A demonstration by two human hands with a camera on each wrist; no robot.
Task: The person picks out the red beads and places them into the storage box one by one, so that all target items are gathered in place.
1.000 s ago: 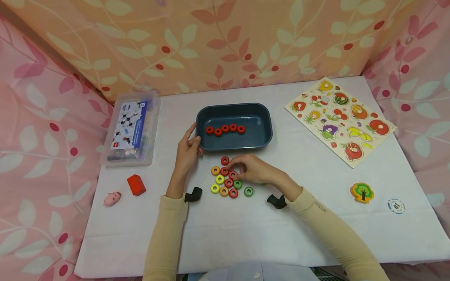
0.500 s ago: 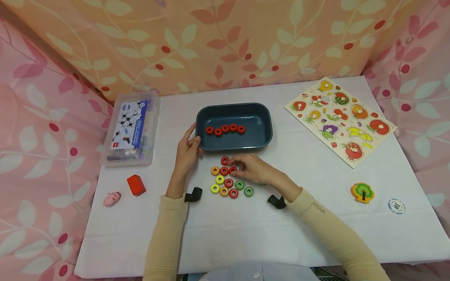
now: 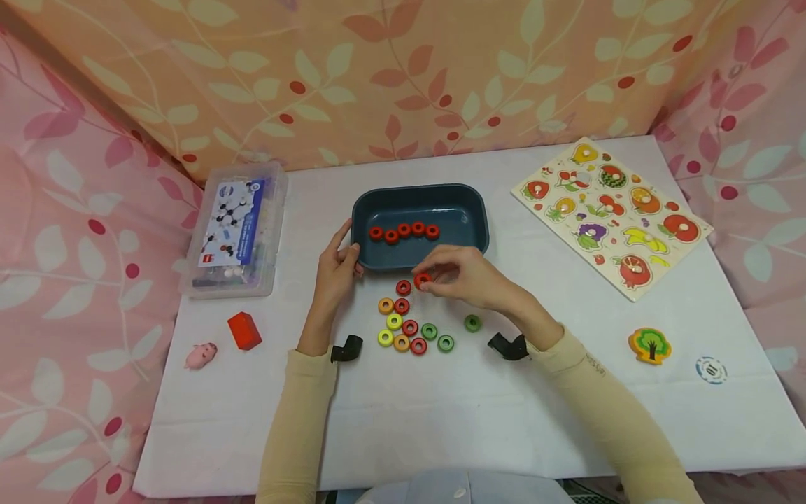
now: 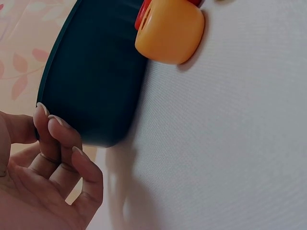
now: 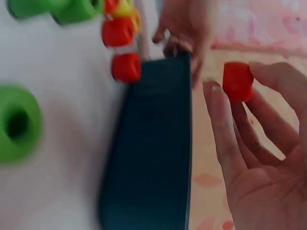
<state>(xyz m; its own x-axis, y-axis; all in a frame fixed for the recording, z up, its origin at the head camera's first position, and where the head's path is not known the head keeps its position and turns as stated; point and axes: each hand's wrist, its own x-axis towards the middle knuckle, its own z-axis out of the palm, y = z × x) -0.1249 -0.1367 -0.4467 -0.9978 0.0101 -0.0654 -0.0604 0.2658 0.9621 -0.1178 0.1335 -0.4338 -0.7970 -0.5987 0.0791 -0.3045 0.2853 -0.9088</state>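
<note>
A red ring-shaped bead [image 3: 422, 281] is pinched between the thumb and fingers of my right hand [image 3: 469, 277], raised just in front of the dark blue tray [image 3: 462, 220]. In the right wrist view this red bead [image 5: 237, 82] sits at the fingertips, beside the tray wall [image 5: 148, 143]. My left hand [image 3: 335, 274] holds the tray at its near left corner, fingers against the outer wall in the left wrist view. Several red beads [image 3: 404, 229] lie in a row inside the tray. Loose red, orange, yellow and green beads [image 3: 401, 306] lie in front of it.
A clear box with a molecule label [image 3: 233, 224] stands at the left, behind a red block [image 3: 244, 331] and a pink pig [image 3: 201, 356]. To the right lie a fruit puzzle board [image 3: 611, 217], a tree piece [image 3: 650, 346] and a round white chip [image 3: 710, 370].
My right hand has lifted a red bead from the group and moved it up toward the tray. A green bead at the right has come into view. My left hand stays on the tray.
</note>
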